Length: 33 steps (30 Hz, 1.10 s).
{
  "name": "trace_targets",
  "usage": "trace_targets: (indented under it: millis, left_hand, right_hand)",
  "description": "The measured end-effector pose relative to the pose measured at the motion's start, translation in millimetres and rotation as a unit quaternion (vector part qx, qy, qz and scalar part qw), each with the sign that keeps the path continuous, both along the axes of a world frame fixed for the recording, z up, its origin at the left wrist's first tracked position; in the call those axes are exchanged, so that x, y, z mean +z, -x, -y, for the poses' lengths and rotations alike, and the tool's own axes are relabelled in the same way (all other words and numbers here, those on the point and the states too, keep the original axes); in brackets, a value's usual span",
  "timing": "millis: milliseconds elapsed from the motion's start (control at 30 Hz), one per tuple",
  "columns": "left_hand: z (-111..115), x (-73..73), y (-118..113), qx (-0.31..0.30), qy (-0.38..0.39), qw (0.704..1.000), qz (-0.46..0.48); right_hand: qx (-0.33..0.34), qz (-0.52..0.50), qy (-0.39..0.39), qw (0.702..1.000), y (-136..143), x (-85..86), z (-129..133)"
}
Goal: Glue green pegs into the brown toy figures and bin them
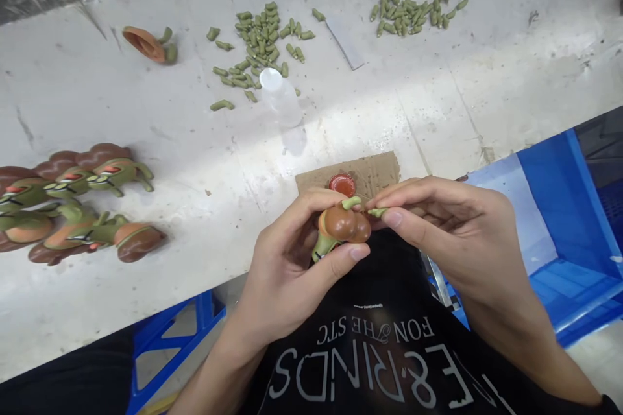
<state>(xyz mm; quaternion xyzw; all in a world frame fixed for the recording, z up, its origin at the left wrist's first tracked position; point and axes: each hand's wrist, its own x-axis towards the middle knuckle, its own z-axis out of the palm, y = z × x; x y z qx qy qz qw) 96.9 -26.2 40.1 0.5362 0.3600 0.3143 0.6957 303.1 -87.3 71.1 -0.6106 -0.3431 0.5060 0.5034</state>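
Observation:
My left hand (287,266) is wrapped round a small figure (342,224) with a glossy brown top, an orange band and a green body. A green stub sticks out at the figure's upper edge. Just right of it, my right hand (452,227) pinches a small green piece (377,212) between thumb and forefinger, its tip close to the figure. Whether the two touch cannot be made out. Beyond my hands, a red round cap or dish (342,185) sits on a piece of cardboard (384,168) at the table's near edge.
Green pieces lie in two piles, one mid-table (263,35) and one further right (409,13). A translucent bottle (283,100) stands before the first. Several finished-looking figures (73,175) are grouped at left; an orange part (145,43) lies behind. A blue crate (574,201) is at right.

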Motion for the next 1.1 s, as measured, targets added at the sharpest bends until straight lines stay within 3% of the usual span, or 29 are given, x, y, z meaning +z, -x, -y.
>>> trace_targets:
  millis: [267,467,600,800,933,1033,1100]
  left_hand:
    - [2.1,-7.3,2.4,-0.022,-0.051,0.998,-0.030]
    - [4.8,-11.9,6.4,-0.053,-0.149,0.986,-0.051]
    - [6.7,-10.2,7.3,-0.045,-0.198,0.978,-0.051]
    - [7.8,-5.8,6.5,-0.051,-0.209,0.975,-0.047]
    - [13.7,4.7,-1.6,-0.067,-0.174,0.980,-0.062]
    - [24.2,13.9,-14.4,-0.078,-0.074,0.991,-0.080]
    - [32.2,15.8,-26.5,-0.099,0.000,0.992,-0.074]
  right_hand:
    - [0.073,0.131,-0.032,0.988,-10.5,-2.1,1.7]
    - [0.181,0.331,-0.074,0.923,-14.5,11.5,2.9]
    - [0.192,0.357,-0.109,0.908,-12.2,12.8,6.9]
    - [0.186,0.345,-0.134,0.910,-11.2,5.2,16.3]
    - [0.174,0.304,-0.141,0.926,-18.3,4.9,23.2]
    - [0.127,0.292,-0.127,0.939,-34.1,9.1,39.5]
    - [0.103,0.336,-0.128,0.927,-45.3,11.8,56.0]
